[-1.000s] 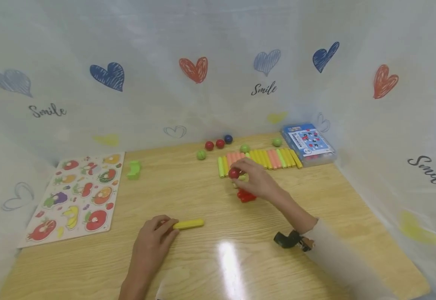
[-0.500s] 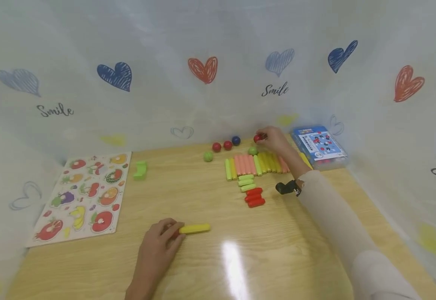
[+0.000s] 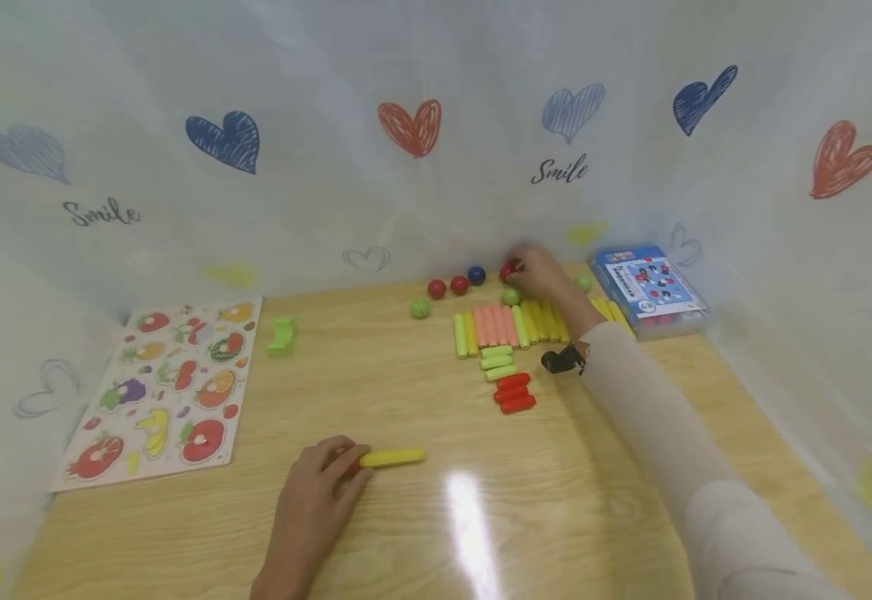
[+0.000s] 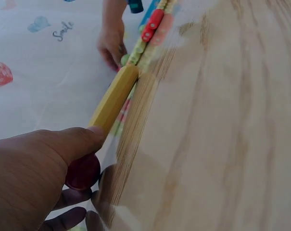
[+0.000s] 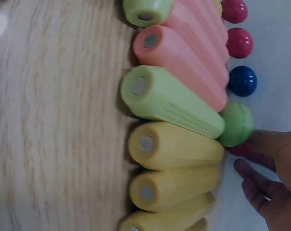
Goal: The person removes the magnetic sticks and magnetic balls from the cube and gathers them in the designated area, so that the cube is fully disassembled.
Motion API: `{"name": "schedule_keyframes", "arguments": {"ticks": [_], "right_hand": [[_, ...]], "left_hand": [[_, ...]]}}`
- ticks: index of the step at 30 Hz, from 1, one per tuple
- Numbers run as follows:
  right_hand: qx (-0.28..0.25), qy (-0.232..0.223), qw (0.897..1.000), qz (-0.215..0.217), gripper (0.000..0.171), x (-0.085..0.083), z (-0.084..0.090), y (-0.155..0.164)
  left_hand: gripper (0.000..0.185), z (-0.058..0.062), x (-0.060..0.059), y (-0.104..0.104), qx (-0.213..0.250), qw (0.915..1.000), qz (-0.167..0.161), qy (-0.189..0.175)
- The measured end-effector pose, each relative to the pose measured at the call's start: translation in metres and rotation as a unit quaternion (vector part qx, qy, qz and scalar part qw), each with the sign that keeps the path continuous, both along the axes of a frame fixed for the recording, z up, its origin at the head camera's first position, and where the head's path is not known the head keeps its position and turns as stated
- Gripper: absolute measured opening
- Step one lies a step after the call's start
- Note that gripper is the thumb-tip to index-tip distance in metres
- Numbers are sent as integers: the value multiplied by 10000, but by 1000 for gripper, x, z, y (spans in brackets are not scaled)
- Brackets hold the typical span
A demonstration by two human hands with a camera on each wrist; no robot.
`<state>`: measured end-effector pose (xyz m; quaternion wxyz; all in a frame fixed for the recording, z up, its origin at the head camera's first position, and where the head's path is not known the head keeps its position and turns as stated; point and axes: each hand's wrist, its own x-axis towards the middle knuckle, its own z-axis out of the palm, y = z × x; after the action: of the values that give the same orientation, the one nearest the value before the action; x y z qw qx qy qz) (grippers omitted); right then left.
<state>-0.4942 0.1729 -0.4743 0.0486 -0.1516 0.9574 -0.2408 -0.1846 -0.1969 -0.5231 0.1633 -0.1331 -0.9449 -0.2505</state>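
Observation:
My left hand point(image 3: 314, 504) rests at the front of the table and holds a yellow magnetic stick point(image 3: 394, 457) near its left end. Under the thumb, in the left wrist view, a dark red ball point(image 4: 83, 172) sits at that end. At the back by the wall, my right hand point(image 3: 544, 279) pinches a red ball point(image 3: 507, 270) low at the table's rear edge. A green ball point(image 5: 236, 123) partly covers it in the right wrist view. Just in front lies a row of yellow, pink and green sticks point(image 3: 496, 326), part of it hidden by the right forearm.
Two red balls and a blue ball point(image 3: 477, 276) line the back edge, with another green ball point(image 3: 419, 308) nearby. Short green pieces point(image 3: 498, 363) and red pieces point(image 3: 514, 393) lie before the row. A boxed set point(image 3: 649, 292), fruit puzzle board point(image 3: 158, 392) and green block point(image 3: 282, 337) flank them.
From above the middle of the stick row, my right hand has carried its red ball back and right to the table's rear edge. My left hand stays in place with the yellow stick.

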Motion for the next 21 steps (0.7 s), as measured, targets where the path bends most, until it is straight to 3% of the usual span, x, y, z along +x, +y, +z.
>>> {"name": "schedule_keyframes", "arguments": {"ticks": [3,6,11,16,21], "right_hand": [[206,199,9996,-29,33,6,12,-2],[255,558,9981,49,34,29,28,-8],[-244,1323,9867,913,28,108,44,-28],[-488,1587,9602,2247,24,188,28,-64],[266,1461,9386,3115,31,233,1,-91]], "left_hand": [[31,1,0,-1,-34,10000,30,4],[35,1,0,-2,2,10000,10,-60],[46,6,1,-2,309,9989,56,-345],[43,8,2,-4,583,9970,109,-506],[39,7,4,-2,770,9949,86,-650]]}}
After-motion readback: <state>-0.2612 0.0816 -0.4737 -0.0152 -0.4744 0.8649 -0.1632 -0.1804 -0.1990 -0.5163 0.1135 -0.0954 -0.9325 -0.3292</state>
